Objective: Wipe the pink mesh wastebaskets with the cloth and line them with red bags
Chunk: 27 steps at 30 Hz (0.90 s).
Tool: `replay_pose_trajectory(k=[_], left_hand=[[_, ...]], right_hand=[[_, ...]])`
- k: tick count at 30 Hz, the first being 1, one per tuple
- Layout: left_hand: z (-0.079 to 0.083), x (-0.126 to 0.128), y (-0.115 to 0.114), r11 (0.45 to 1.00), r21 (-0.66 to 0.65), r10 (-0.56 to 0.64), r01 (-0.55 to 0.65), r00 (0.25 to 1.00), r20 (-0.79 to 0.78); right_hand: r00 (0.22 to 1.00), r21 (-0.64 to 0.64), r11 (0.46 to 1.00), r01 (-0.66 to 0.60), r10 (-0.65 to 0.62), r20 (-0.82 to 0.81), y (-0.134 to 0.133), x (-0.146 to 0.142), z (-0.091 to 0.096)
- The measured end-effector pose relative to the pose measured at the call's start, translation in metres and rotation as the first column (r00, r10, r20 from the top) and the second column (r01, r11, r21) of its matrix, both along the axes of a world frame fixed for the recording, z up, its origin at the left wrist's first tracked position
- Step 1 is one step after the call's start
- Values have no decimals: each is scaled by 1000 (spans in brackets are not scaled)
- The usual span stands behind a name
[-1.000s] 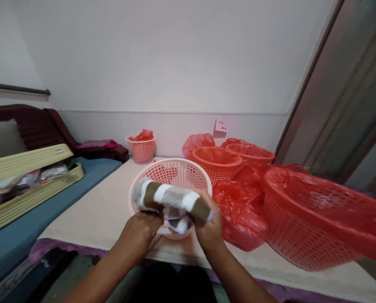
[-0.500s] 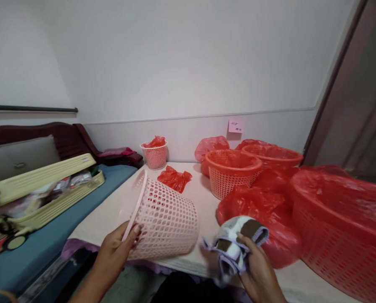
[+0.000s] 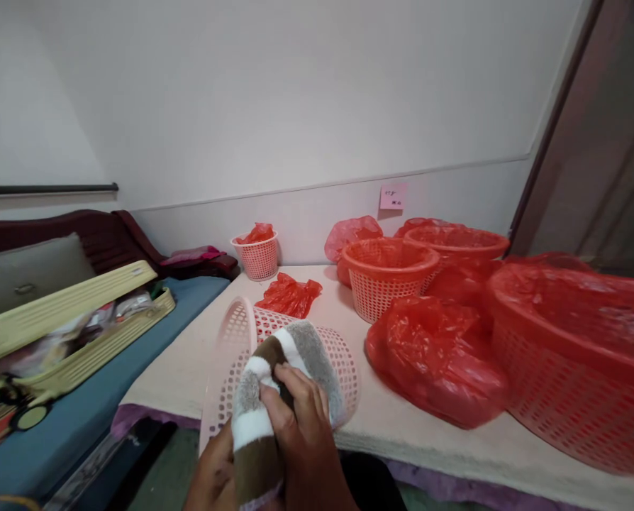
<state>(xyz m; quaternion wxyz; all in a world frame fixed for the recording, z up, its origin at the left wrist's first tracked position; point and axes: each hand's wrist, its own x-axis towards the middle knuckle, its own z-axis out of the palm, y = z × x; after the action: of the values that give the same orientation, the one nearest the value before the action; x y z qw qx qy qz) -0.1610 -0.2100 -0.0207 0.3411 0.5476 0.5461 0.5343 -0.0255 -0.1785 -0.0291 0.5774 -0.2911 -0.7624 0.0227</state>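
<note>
A pale pink perforated plastic basket (image 3: 347,355) lies tipped on its side at the front of the covered table, its mouth facing left. My left hand (image 3: 210,465) is at the lower end of the basket's rim, gripping it; the cloth covers some of its fingers. My right hand (image 3: 309,433) is closed on a striped towel (image 3: 309,348) in grey, white and brown. That towel is draped over the basket's side and pressed against it, with one end hanging toward me.
A crumpled red plastic bag (image 3: 290,294) lies behind the basket, near a small pink basket (image 3: 258,257). To the right are a bulging red bag (image 3: 434,355), an orange-rimmed basket (image 3: 386,284) and a large red basket (image 3: 572,383). An opened cream case (image 3: 83,298) sits at left.
My right hand has brought the towel leftward from beside the red bag onto the basket's side. The basket has tilted and shifted slightly, and the view has moved a little.
</note>
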Motion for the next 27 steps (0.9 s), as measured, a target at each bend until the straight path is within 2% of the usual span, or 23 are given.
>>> replay_pose_trajectory(k=[2,5,10,13,15,16,18,20,22,24,27], left_hand=[[-2,4,-3,1000,-15,1,0,999,33],[-5,12,-5,996,-58,76,-70,990,118],[-8,20,-6,988,-99,136,-121,977,165],[-8,19,-5,988,-106,127,-113,982,137],[-9,17,-2,988,-134,89,-74,989,117],[-10,16,0,986,-155,76,-59,991,108],[-9,15,5,978,-197,81,-62,993,87],[-5,18,9,971,-215,120,-99,989,86],[3,21,14,968,-219,150,-123,982,112],[11,21,17,963,-215,189,-163,976,109],[16,9,21,952,-170,254,-254,967,-27]], right_hand=[[999,-87,996,33,-30,35,8,4,-3],[991,-229,964,135,-131,35,30,22,-16],[951,-419,872,252,-304,-62,77,64,-54],[891,-584,783,215,-403,-211,88,85,-70],[835,-652,746,135,-440,-331,82,89,-69],[824,-646,758,93,-423,-377,76,86,-66],[859,-557,830,26,-304,-413,55,72,-55],[912,-460,887,-39,-157,-379,31,46,-46],[952,-339,939,-52,-56,-301,8,13,-44],[924,-137,989,47,-95,-370,-7,-19,-51],[912,-107,981,163,-191,-363,-16,-49,-67]])
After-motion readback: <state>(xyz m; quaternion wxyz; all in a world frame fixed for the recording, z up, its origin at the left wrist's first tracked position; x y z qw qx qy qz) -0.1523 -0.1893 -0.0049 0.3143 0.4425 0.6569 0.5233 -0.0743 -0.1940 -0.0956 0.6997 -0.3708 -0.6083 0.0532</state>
